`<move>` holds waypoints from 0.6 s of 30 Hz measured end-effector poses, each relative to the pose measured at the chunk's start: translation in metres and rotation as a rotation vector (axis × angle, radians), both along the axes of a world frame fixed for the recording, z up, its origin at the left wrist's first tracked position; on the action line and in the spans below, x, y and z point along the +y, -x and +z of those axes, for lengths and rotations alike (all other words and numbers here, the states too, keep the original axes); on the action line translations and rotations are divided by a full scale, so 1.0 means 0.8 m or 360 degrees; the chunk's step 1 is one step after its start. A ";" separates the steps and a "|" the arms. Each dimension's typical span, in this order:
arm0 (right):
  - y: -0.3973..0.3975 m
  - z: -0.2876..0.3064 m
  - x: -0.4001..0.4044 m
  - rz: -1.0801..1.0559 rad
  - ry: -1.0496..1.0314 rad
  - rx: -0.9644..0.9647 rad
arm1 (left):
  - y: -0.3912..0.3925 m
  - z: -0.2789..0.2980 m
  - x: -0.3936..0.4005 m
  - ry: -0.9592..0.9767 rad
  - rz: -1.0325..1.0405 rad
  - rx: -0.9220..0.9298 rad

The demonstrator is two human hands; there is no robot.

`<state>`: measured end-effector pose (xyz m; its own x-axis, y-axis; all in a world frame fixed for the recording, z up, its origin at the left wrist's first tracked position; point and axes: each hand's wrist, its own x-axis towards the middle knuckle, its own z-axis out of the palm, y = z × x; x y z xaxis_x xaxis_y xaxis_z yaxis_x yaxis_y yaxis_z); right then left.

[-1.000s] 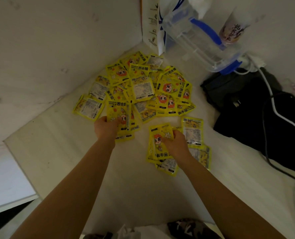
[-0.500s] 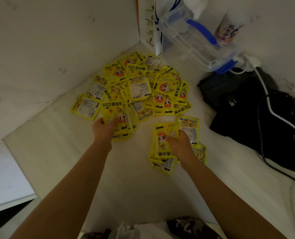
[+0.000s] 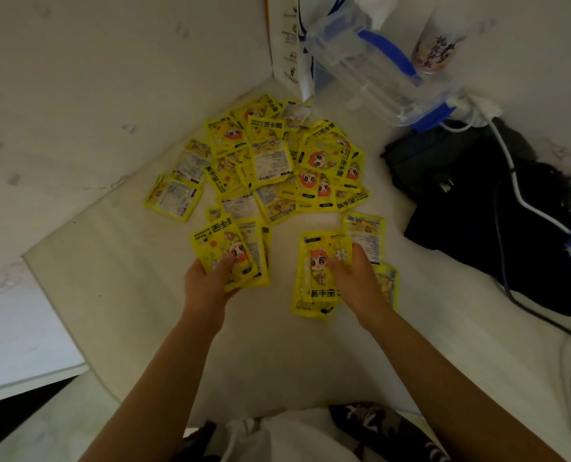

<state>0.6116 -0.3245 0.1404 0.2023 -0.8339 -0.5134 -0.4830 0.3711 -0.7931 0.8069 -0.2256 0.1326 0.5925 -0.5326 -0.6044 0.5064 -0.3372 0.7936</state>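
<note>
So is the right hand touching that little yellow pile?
Touching. The head view shows the right hand with its fingers on the little yellow pile.

Both bare forearms reach forward; the left hand (image 3: pixel 207 283) grips a fanned stack (image 3: pixel 225 243), thumb on top; the right hand (image 3: pixel 359 281) curls its fingers (image 3: pixel 340 265) over a second stack (image 3: pixel 317 261).

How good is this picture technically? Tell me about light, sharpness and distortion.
Head view: dim, flat indoor light, hardly any glare on the yellow printed packets; the black fabric bundle loses detail in darkness; the wide-angle lens bends the white wall; left hand and right hand are fairly sharp, without motion blur.
</note>
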 end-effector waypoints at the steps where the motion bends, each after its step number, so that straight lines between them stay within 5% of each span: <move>1: 0.002 0.002 0.006 -0.0021 0.0007 -0.0007 | 0.003 0.000 0.004 -0.0006 -0.0027 -0.0007; 18: 0.005 -0.003 0.169 -0.0704 -0.0007 0.0145 | -0.017 -0.016 0.091 -0.0042 -0.0741 -0.0062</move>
